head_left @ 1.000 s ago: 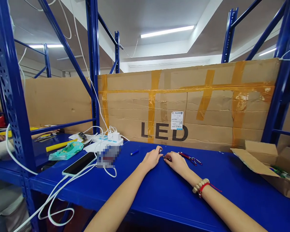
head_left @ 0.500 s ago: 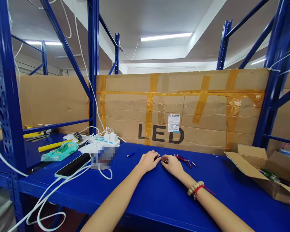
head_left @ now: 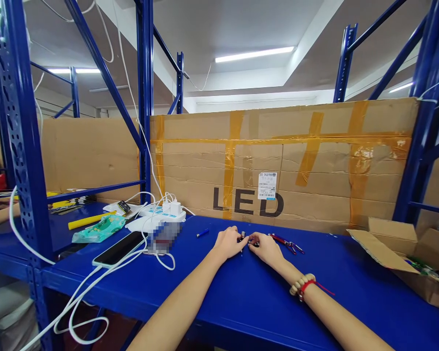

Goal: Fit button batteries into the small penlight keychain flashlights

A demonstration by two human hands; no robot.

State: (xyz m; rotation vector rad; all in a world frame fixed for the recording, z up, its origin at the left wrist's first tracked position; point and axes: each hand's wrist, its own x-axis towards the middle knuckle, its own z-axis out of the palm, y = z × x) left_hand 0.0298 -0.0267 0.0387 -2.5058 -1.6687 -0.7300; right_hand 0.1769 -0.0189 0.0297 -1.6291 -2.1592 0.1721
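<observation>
Bright light from ceiling tubes [head_left: 254, 54]; glare on the glossy tape [head_left: 362, 154]; edges stretched; one pixelated patch [head_left: 164, 237].

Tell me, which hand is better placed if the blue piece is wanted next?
Probably the left hand: the blue piece lies nearer to it, on its outer side. The right hand is farther away, beyond the left. Both hands hold small, partly hidden parts, though.

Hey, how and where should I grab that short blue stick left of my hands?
Probably pinch the short blue stick across its middle, coming from above with the left hand, the nearer one. It lies flat and slanted on the blue table, slim, with nothing against its long sides.
</observation>
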